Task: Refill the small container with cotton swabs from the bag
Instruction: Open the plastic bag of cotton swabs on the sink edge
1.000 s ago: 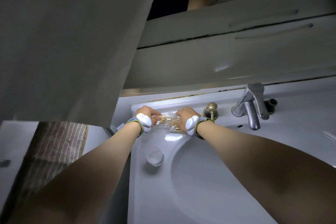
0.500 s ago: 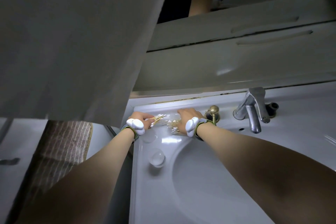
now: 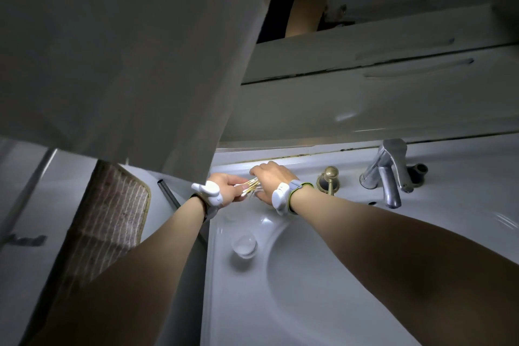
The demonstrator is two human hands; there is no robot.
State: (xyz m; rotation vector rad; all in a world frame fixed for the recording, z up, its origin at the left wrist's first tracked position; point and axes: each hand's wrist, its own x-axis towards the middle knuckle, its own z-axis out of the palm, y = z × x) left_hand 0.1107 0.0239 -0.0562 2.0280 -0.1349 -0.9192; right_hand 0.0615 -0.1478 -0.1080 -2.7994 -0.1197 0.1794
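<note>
Left hand (image 3: 227, 187): at the far-left corner of the white ceramic washbasin bench (image 3: 351, 303), wearing a white wrist device. Its grip is closed in a pinch on a bundle of wooden-stemmed, white-tipped cotton swabs (image 3: 250, 186); the stems fan out rightward from the fingertips, and the bundle lies between the two hands.

Right hand (image 3: 271, 177): just right of the left hand, palm down, also with a white wrist device on a green-edged strap. Its fingers curve down over the far ends of the swabs. What it grips beneath is hidden by the hand itself; whether it has hold of the clear plastic bag cannot be told, and the bag is not plainly visible.

Small clear round container (image 3: 244, 244): upright on the bench rim, near-left of the basin bowl, nearer than both hands and well apart from the swabs.

Brass knob fitting (image 3: 328, 180): on the far rim, just right of the right wrist.

Chrome lever tap (image 3: 389, 174): further right on the far rim.

Brown striped woven towel (image 3: 109, 225): left of the bench.
</note>
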